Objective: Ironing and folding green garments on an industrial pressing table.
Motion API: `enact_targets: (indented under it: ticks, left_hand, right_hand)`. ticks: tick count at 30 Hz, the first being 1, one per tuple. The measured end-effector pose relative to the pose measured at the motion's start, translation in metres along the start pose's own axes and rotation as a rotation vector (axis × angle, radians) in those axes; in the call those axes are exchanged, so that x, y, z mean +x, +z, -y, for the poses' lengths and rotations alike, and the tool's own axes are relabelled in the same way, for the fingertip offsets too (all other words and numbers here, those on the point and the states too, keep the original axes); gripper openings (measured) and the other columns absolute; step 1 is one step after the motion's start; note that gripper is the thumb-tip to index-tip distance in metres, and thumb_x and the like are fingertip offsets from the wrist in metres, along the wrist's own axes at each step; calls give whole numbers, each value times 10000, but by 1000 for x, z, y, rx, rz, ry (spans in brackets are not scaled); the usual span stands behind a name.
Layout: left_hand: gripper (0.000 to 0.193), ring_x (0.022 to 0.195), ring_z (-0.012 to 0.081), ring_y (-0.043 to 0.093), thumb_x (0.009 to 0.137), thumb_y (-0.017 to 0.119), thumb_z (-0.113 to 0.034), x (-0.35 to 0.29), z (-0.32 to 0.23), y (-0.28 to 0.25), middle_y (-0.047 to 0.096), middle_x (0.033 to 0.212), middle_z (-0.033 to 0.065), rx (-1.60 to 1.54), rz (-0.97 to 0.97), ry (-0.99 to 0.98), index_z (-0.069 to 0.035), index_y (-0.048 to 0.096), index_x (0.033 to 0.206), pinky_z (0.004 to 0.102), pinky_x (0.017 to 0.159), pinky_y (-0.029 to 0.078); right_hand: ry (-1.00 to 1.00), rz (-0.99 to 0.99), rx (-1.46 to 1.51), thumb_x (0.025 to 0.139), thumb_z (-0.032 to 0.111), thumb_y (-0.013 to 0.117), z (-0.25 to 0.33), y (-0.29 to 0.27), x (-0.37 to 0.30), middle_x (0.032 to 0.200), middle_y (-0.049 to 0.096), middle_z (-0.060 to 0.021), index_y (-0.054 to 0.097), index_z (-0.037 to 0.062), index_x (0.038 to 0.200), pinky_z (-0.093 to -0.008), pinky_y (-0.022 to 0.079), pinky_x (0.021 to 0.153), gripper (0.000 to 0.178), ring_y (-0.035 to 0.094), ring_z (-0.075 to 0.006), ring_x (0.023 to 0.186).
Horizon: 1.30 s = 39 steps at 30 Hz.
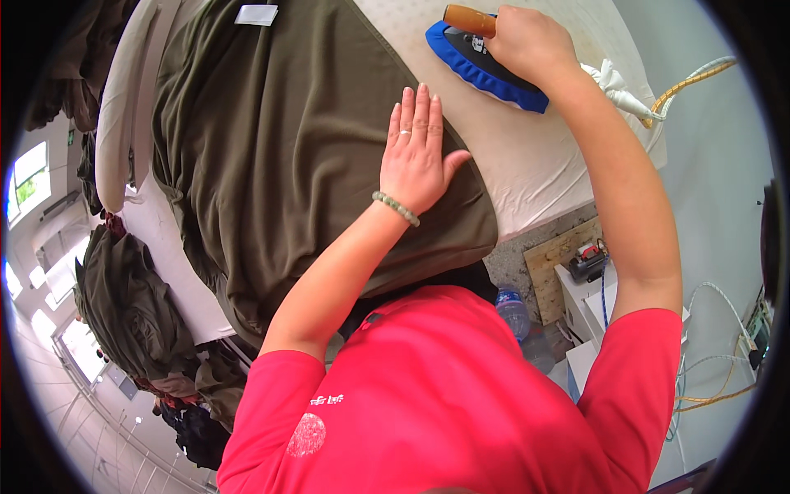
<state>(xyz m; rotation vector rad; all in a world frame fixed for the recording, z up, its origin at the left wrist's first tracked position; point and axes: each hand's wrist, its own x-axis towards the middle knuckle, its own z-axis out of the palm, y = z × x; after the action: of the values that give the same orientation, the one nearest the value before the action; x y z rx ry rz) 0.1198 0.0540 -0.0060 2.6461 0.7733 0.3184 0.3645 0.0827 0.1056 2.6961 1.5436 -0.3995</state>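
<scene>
Olive cloth (280, 140) ends beside bare board (531, 156), left hand (420, 160) flat near that edge, right hand (533, 43) gripping iron (499, 76).

Creased olive garment (284, 156) beside blue-rimmed iron (484, 67)

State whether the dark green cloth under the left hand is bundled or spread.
Spread: the cloth lies broadly across the pale table, lightly creased, the left hand flat on it.

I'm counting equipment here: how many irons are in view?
1: the blue-edged iron held in the right hand, toward the far right of the pale board. Others may be hidden.
</scene>
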Motion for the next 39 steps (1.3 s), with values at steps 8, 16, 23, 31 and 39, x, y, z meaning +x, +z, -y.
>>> enact_targets:
  ticks: [8,16,23,31,39]
  left_hand:
    - [763,1509,403,284,947,652,-387,20,25,9,342,1606,229,78,-37,20,48,382,1512,513,1240,213]
    - [616,1471,387,356,950,677,-291,17,101,-68,434,1547,191,216,-236,-29,-2,479,1457,511,1203,284]
    - [583,1434,355,404,959,668,-250,-65,170,-93,480,1494,161,279,-339,-401,-39,473,1466,499,1186,317]
    - [410,1296,315,543,952,631,-96,-130,220,-134,591,1373,136,538,-208,-533,-83,583,1359,409,1056,454]
    - [193,1019,335,670,922,638,-70,-108,196,-237,708,1088,126,326,463,-590,-88,723,1094,396,871,542]
  right_hand:
    - [-25,9,-30,890,276,685,-11,27,7,941,741,-220,737,9,979,-467,581,771,286,732,-369,880]
    - [-507,-751,209,900,196,746,3,23,-34,1011,676,-138,632,54,1158,-418,546,803,316,669,-350,917]
    - [78,-27,772,919,210,751,27,120,-156,951,678,-120,606,17,1165,-372,533,737,344,658,-282,782]
    - [201,154,924,1008,220,664,21,138,-175,714,632,-19,634,19,988,-291,466,619,204,587,-116,652]
    - [330,356,1295,1015,214,658,-10,145,-215,657,561,20,624,-4,929,-247,359,542,236,413,-16,628]
